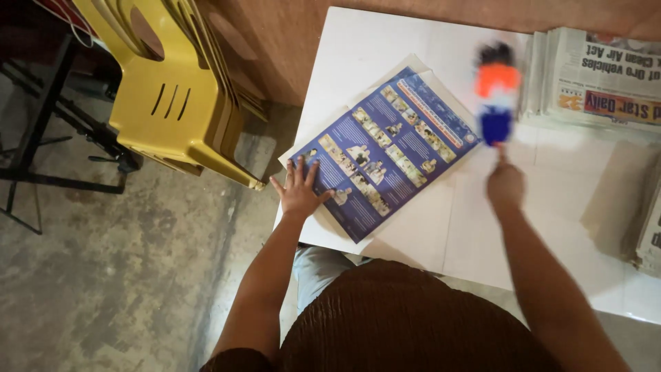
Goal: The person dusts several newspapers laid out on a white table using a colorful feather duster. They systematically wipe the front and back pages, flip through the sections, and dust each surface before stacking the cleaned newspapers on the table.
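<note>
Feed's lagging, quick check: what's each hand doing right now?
Left hand: open, fingers spread, pressing flat on the blue poster.
Right hand: closed on a blurred orange-and-blue tool, raised over the white table.

A plain workroom or back room. Bare concrete floor point(138, 262), stacked yellow plastic chairs point(172, 89), newspaper piles point(606, 76) on a white table point(358, 48).

Blue poster point(385, 148) with photo panels, orange-and-blue brush point(496, 96), white table point(551, 227), yellow chairs point(179, 96), brown ribbed top point(406, 324)
</note>
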